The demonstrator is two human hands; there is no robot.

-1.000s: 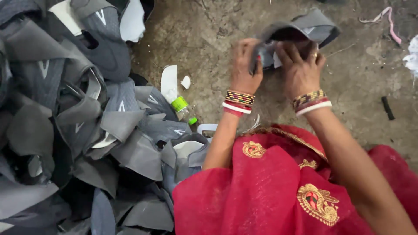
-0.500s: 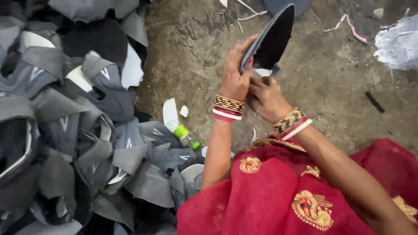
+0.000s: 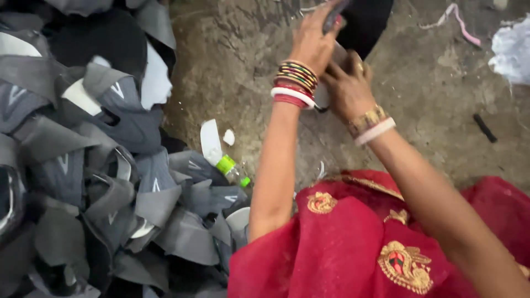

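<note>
one dark shoe piece (image 3: 367, 22), two hands

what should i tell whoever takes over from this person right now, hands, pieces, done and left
Left hand: raised, gripping the dark shoe piece at its top edge.
Right hand: closed against the same piece from below; what it does there is hidden.
Pieces: a big pile of grey cut pieces lies on the person's left, with a small green-capped bottle at its edge. A black stick and scraps lie on the concrete floor to the right.
Done: one piece picked up and in hand.
Left: the pile looks untouched; no finished stack is in view.
</note>
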